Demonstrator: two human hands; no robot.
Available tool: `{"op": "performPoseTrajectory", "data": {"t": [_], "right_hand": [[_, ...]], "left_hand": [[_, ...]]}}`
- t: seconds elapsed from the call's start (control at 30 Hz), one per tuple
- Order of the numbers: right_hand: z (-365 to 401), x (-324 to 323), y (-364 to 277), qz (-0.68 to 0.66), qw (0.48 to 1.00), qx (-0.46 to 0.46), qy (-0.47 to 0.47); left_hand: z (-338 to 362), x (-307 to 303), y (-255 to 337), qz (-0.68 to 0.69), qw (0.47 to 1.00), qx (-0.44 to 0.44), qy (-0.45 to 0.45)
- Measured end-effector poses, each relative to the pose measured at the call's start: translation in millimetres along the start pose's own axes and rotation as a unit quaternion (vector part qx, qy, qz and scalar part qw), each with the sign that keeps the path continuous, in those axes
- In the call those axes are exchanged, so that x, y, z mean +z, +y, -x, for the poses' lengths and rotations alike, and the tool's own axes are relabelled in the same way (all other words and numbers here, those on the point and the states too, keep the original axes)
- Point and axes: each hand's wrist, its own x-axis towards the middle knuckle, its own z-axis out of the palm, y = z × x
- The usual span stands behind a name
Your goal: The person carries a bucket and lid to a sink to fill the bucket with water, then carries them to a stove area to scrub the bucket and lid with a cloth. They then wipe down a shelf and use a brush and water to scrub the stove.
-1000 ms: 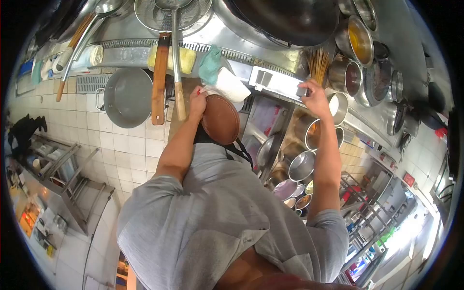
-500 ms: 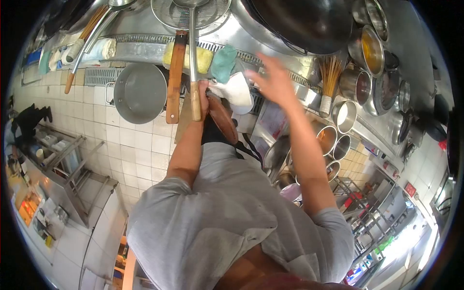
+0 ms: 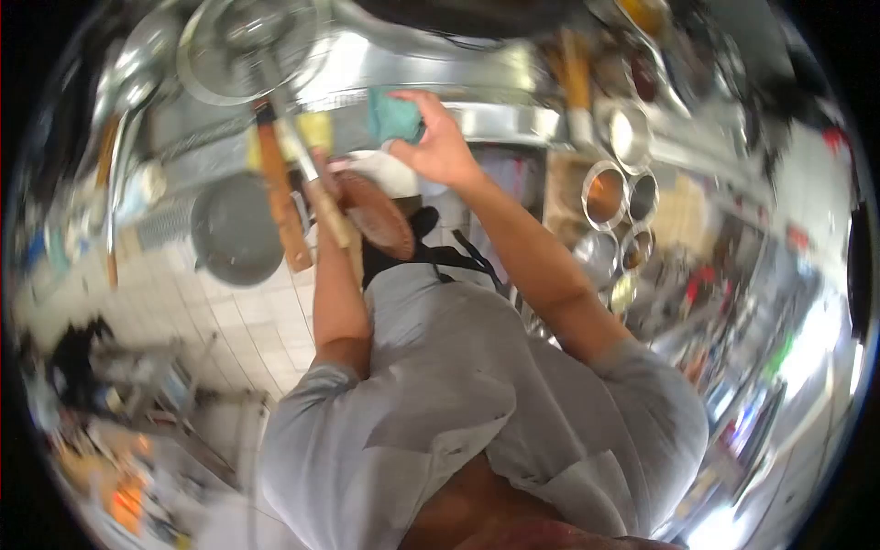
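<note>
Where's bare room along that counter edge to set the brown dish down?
Blurred, but the steel ledge looks bare between the teal cloth under the right hand and the steel pots. Left of the cloth, handles and a pan crowd it.

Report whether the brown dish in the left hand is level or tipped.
Tipped: the brown dish slants steeply in the left hand, its rim showing as a narrow oval.
</note>
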Motion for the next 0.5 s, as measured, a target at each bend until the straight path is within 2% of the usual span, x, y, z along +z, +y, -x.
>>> {"op": "performPoseTrajectory", "data": {"t": [0.03,0.07,0.1,0.17,0.2,0.27,0.33,0.4,0.47,0.5], "right_hand": [[19,-20,-8,0.013,0.999,-0.032,0.025],[41,-41,-16,0.003,0.999,0.013,0.049],[61,-60,-8,0.044,0.995,0.019,0.092],[108,-92,20,0.117,0.98,0.02,0.16],[129,-108,34,0.161,0.968,0.053,0.184],[162,-134,58,0.24,0.939,0.112,0.218],[182,-155,86,0.308,0.906,0.161,0.24],[198,-167,115,0.411,0.871,0.178,0.203],[204,-163,129,0.491,0.831,0.21,0.156],[208,-155,131,0.522,0.807,0.241,0.131]], "left_hand": [[14,1,20,0.02,1.0,0.01,-0.021],[39,9,52,0.003,1.0,0.005,-0.02],[56,14,75,-0.013,1.0,0.006,-0.011],[38,0,55,0.01,0.998,-0.047,-0.05],[33,-6,46,0.024,0.996,-0.029,-0.081],[78,7,85,-0.02,0.995,0.033,-0.097],[89,14,93,-0.014,0.995,0.023,-0.1],[57,-10,70,-0.005,0.991,-0.073,-0.114],[51,-5,81,-0.045,0.985,-0.156,-0.053],[66,5,92,-0.052,0.989,-0.13,-0.047]]}}
